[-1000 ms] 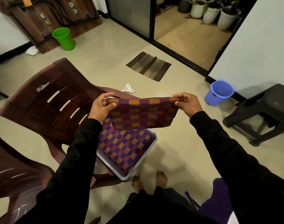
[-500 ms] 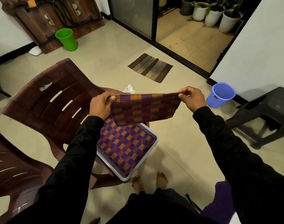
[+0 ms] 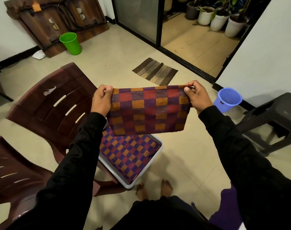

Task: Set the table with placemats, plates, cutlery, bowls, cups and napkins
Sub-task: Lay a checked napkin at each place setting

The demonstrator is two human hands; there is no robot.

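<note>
Checkered woven placemat (image 3: 148, 110) in purple, red and orange hangs in the air between your hands, stretched out flat by its top edge above the grey plastic tub (image 3: 155, 156). Your left hand (image 3: 101, 101) pinches the mat's upper left corner, fingers curled over the edge, and your right hand (image 3: 197, 97) pinches the upper right corner between thumb and curled fingers. More checkered placemats (image 3: 128, 151) of the same pattern lie stacked inside the tub, directly under the one you hold. The tub rests on the seat of a dark brown plastic chair (image 3: 50, 105), whose slatted back stands left of the tub. Beyond the tub, a striped brown floor mat (image 3: 154, 71) lies on the tiles. Right of the tub sits a blue plastic bucket (image 3: 227, 99), near a dark plastic stool (image 3: 274, 117). A green plastic bucket (image 3: 70, 43) stands far beyond the chair.
</note>
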